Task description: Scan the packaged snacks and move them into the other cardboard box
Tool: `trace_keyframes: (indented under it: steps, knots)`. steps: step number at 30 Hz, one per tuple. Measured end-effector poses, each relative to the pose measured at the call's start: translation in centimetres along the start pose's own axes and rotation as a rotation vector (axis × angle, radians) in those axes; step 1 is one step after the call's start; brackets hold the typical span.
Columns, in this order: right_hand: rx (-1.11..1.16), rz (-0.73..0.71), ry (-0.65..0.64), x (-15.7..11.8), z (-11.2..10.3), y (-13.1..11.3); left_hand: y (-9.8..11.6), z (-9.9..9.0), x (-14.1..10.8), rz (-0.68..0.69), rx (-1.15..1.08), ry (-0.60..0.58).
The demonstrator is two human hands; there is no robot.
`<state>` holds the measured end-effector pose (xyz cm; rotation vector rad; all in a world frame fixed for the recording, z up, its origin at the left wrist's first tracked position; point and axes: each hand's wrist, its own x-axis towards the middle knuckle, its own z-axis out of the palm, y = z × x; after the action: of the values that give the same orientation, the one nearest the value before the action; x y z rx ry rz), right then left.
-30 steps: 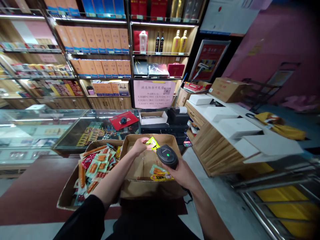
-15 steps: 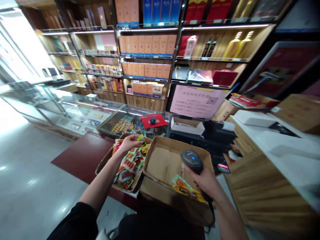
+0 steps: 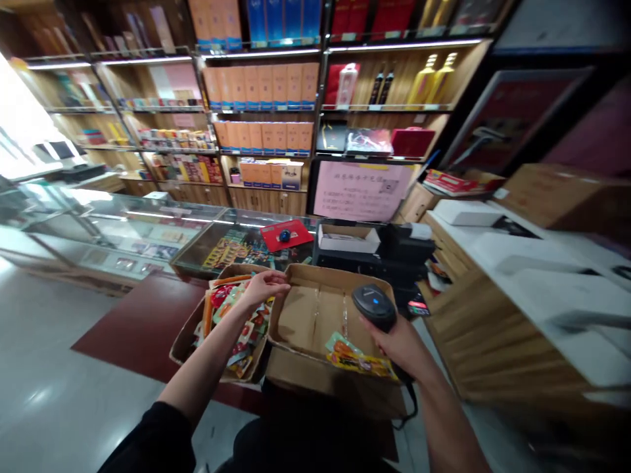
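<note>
Head view: the right hand clasped the scanner, likely light and stiff, best held by its handle; the left hand, loosely parted, held nothing visible.

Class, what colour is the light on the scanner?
Blue: the light on the scanner, best seen in the head view.

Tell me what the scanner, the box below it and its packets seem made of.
Scanner: probably plastic, dark and matte, judging by its smooth shell. Box: seemingly cardboard, dull brown, with folded walls and rough edges. Packets: likely shiny plastic film; the greenish one looks see-through.
</note>
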<state>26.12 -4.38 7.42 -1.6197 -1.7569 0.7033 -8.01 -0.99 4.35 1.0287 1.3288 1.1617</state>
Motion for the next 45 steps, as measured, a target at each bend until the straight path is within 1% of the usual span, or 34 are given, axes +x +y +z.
trace_keyframes:
  steps: [4,7,9,12,14,16,20,22,23,25,27,30,31,35,37,39,40,42,44,45]
  knots:
    - [-0.051,0.112,0.014,-1.9,-1.8,0.7,-1.1,6.4,2.8,-0.017,0.065,-0.223]
    - [-0.031,0.138,0.057,-3.6,-2.6,1.2,-2.5,11.0,4.0,-0.018,0.135,-0.407]
    - [-0.01,0.144,0.08,-4.8,-3.0,1.5,-3.5,13.6,4.6,-0.005,0.226,-0.53]
    - [0.003,0.164,0.122,-6.1,-3.1,2.0,-5.2,16.5,5.0,0.063,0.496,-0.72]
    - [0.006,0.179,0.152,-6.7,-3.1,2.4,-6.2,17.8,5.3,0.101,0.695,-0.837]
    - [0.011,0.191,0.172,-7.1,-3.1,2.9,-6.9,18.6,5.4,0.111,0.846,-0.925]
    - [0.018,0.216,0.191,-7.4,-3.0,3.3,-7.7,19.3,5.4,0.138,1.051,-1.036]
    - [0.02,0.219,0.195,-7.4,-3.0,3.1,-7.7,19.3,5.3,0.205,1.125,-1.083]
    - [0.02,0.221,0.193,-7.4,-3.0,2.9,-7.6,19.2,5.2,0.26,1.153,-1.105]
    - [0.021,0.219,0.182,-7.3,-3.0,2.5,-7.4,18.8,4.9,0.393,1.178,-1.148]
    - [0.025,0.215,0.169,-7.2,-3.0,2.2,-7.0,18.1,4.5,0.493,1.175,-1.205]
    - [0.035,0.216,0.155,-6.7,-2.7,1.9,-6.7,16.8,3.7,0.557,1.177,-1.265]
    - [0.037,0.217,0.15,-6.5,-2.5,1.9,-6.7,16.4,3.3,0.57,1.187,-1.257]
    - [0.048,0.187,0.127,-5.7,-2.1,1.7,-7.0,15.3,2.4,0.625,1.222,-1.163]
    - [0.054,0.177,0.114,-5.5,-2.1,1.6,-7.1,15.1,2.6,0.626,1.172,-1.164]
    - [0.054,0.171,0.106,-5.2,-2.1,1.5,-7.0,15.0,3.4,0.6,1.09,-1.167]
    - [0.053,0.163,0.102,-5.1,-2.1,1.5,-6.9,15.0,4.0,0.575,1.064,-1.133]
    - [0.049,0.14,0.095,-5.0,-2.2,1.6,-6.7,14.8,5.4,0.498,1.045,-1.004]
    - [0.044,0.122,0.089,-4.8,-2.2,1.7,-6.4,14.5,6.7,0.374,0.991,-0.869]
    - [0.041,0.12,0.087,-4.8,-2.2,1.8,-6.4,14.3,7.3,0.287,0.914,-0.831]
